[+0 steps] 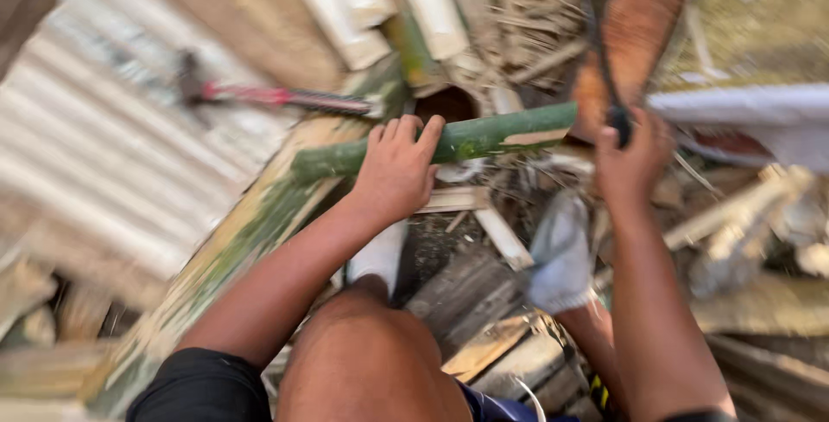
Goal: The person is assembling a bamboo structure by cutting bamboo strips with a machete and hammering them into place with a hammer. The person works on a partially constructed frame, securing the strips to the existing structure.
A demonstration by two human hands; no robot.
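Observation:
My left hand (pixel 397 167) grips a green bamboo pole (pixel 501 135) that lies crosswise over a longer split bamboo trunk (pixel 259 232). My right hand (pixel 630 163) is closed on the dark handle of a wide rusty blade (pixel 635 29) that points up and away, just right of the pole's cut end. My bare knees and white-socked feet (pixel 561 253) sit below the pole. The picture is blurred by motion.
A red-handled hammer (pixel 259 94) lies on corrugated metal sheet (pixel 95 154) at the left. Pale split bamboo pieces (pixel 380 7) lean at the top. Wood offcuts, planks (pixel 484 318) and dry scraps cover the ground; a white sheet (pixel 751 111) is at right.

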